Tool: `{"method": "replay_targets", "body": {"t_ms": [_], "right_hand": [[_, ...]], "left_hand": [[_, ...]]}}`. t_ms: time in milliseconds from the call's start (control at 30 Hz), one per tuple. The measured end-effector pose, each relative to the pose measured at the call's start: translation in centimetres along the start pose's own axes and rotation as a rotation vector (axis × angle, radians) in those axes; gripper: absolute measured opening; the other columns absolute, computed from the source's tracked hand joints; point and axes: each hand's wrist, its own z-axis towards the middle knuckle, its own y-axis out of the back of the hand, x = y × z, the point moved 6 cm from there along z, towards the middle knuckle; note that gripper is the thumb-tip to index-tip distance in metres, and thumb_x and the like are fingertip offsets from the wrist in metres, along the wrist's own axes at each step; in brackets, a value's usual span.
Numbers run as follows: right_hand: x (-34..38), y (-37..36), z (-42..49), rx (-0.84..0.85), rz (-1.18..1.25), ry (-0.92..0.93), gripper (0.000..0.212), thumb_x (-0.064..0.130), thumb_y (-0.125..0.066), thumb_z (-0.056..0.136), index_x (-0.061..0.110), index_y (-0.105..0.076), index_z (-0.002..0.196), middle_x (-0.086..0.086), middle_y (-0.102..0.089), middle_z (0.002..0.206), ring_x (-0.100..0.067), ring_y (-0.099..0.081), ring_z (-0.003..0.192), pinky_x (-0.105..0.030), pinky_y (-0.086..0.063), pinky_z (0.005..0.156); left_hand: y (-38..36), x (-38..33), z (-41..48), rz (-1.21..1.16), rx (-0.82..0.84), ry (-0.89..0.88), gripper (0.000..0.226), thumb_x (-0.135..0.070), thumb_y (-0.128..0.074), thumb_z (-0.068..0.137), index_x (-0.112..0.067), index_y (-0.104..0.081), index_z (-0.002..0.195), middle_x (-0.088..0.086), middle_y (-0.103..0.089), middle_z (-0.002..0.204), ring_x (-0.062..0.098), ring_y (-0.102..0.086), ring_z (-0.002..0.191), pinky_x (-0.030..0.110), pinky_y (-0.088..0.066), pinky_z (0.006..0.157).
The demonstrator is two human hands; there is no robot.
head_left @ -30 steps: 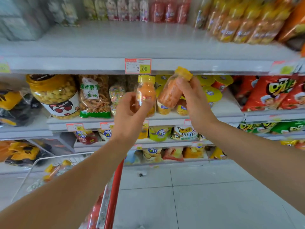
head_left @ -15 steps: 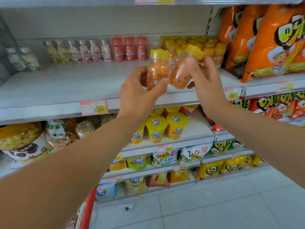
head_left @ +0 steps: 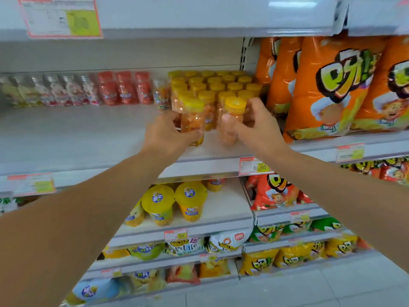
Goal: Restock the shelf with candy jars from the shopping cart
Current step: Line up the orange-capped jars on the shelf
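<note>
Left hand [head_left: 168, 134]: curled round a candy jar [head_left: 192, 120] at the shelf [head_left: 88, 140] front;
Right hand [head_left: 256, 127]: grips a second jar [head_left: 232, 122] just beside;
Progress: stocked rows [head_left: 217, 85] behind; these two unreleased; cart unseen

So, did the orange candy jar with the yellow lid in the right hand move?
Yes: that orange jar rose and went forward, now upright before the shelf's yellow-lidded jars.

Clear, shiny plastic, that was the left jar [head_left: 192, 124] and the right jar [head_left: 229, 131], both under smooth yellow lids [head_left: 235, 105]. The shelf [head_left: 77, 138] looked matt, painted pale grey. Orange snack bags [head_left: 327, 89] gleamed, glossy film. The price tag [head_left: 254, 166] was plain paper.
</note>
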Motion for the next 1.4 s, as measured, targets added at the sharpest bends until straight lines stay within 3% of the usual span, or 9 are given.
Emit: {"method": "replay_targets", "body": {"t_ms": [67, 267, 367, 467, 633, 800, 967, 1100, 1400], "right_hand": [[-0.6, 0.3, 0.3, 0.017, -0.056, -0.009, 0.041, 0.047, -0.069, 0.083, 0.024, -0.053, 0.113, 0.011, -0.066, 0.103, -0.009, -0.063, 0.096, -0.041, -0.053, 0.087], [-1.4, 0.7, 0.8, 0.049, -0.203, -0.017, 0.052, 0.052, -0.069, 0.080, 0.018, -0.051, 0.115, 0.006, -0.064, 0.103, -0.012, -0.061, 0.093, -0.036, -0.053, 0.083], [-1.3, 0.8, 1.0, 0.131, -0.121, -0.015, 0.055, 0.048, -0.067, 0.084, 0.023, -0.046, 0.129, 0.007, -0.061, 0.116, -0.010, -0.058, 0.106, -0.034, -0.050, 0.093], [-0.5, 1.2, 1.5, 0.207, -0.073, 0.070, 0.044, 0.029, -0.057, 0.094, 0.030, -0.046, 0.137, 0.009, -0.055, 0.129, -0.005, -0.052, 0.118, -0.032, -0.044, 0.102], [0.2, 2.5, 2.2, 0.092, -0.213, 0.159, 0.032, 0.029, -0.066, 0.089, 0.018, -0.061, 0.119, 0.008, -0.063, 0.109, -0.006, -0.058, 0.099, -0.024, -0.048, 0.085], [-0.1, 4.1, 2.2, -0.074, -0.511, 0.175, 0.043, 0.035, -0.067, 0.087, 0.018, -0.056, 0.125, -0.001, -0.060, 0.121, -0.017, -0.055, 0.112, -0.036, -0.047, 0.094], [0.7, 4.6, 1.7, 0.031, -0.740, 0.262, 0.051, 0.028, -0.071, 0.084, 0.016, -0.054, 0.130, -0.004, -0.056, 0.127, -0.024, -0.048, 0.117, -0.037, -0.043, 0.094], [1.0, 4.7, 1.4, 0.051, -0.930, 0.333, 0.062, 0.029, -0.078, 0.076, 0.014, -0.053, 0.132, -0.006, -0.054, 0.129, -0.026, -0.045, 0.121, -0.039, -0.037, 0.096], [1.5, 5.0, 3.0, -0.065, -1.429, 0.432, 0.041, 0.026, -0.078, 0.073, 0.006, -0.062, 0.105, -0.013, -0.066, 0.105, -0.034, -0.049, 0.113, -0.045, -0.031, 0.098]], "left_hand": [[-0.9, -0.1, 0.4, 0.009, 0.017, 0.012, 0.023, -0.024, -0.081, 0.073, -0.024, -0.066, 0.090, -0.006, -0.068, 0.087, 0.014, -0.064, 0.081, 0.022, -0.046, 0.069], [-2.7, -0.1, 0.9, -0.011, 0.095, 0.006, 0.034, -0.020, -0.082, 0.072, -0.017, -0.067, 0.103, -0.001, -0.070, 0.096, 0.014, -0.066, 0.083, 0.020, -0.045, 0.071], [-3.2, 0.0, 1.1, -0.022, 0.122, 0.002, 0.035, -0.019, -0.082, 0.072, -0.016, -0.066, 0.104, 0.001, -0.070, 0.098, 0.019, -0.068, 0.089, 0.029, -0.052, 0.080], [-3.7, -0.1, 1.4, -0.020, 0.158, -0.015, 0.035, -0.018, -0.081, 0.073, -0.015, -0.064, 0.104, 0.001, -0.070, 0.098, 0.021, -0.069, 0.090, 0.039, -0.054, 0.088], [-4.6, -0.3, 1.3, -0.044, 0.185, -0.047, 0.037, -0.019, -0.082, 0.073, -0.018, -0.063, 0.105, 0.000, -0.070, 0.099, 0.020, -0.069, 0.090, 0.042, -0.054, 0.089], [-5.2, -1.2, 1.5, 0.048, 0.160, -0.128, 0.046, -0.025, -0.082, 0.073, -0.020, -0.061, 0.113, -0.001, -0.070, 0.103, 0.019, -0.066, 0.094, 0.041, -0.052, 0.090], [-4.8, -1.7, 1.1, 0.165, 0.119, -0.190, 0.049, -0.036, -0.080, 0.074, -0.021, -0.058, 0.116, -0.004, -0.066, 0.103, 0.017, -0.061, 0.097, 0.039, -0.051, 0.086], [-4.5, -1.9, 0.8, 0.203, 0.092, -0.238, 0.048, -0.039, -0.080, 0.073, -0.025, -0.053, 0.111, -0.007, -0.063, 0.096, 0.016, -0.060, 0.088, 0.034, -0.049, 0.076], [-5.5, -2.2, 1.2, 0.206, 0.032, -0.238, 0.048, -0.039, -0.081, 0.071, -0.022, -0.059, 0.109, -0.007, -0.065, 0.093, 0.017, -0.061, 0.085, 0.039, -0.052, 0.077]]}}
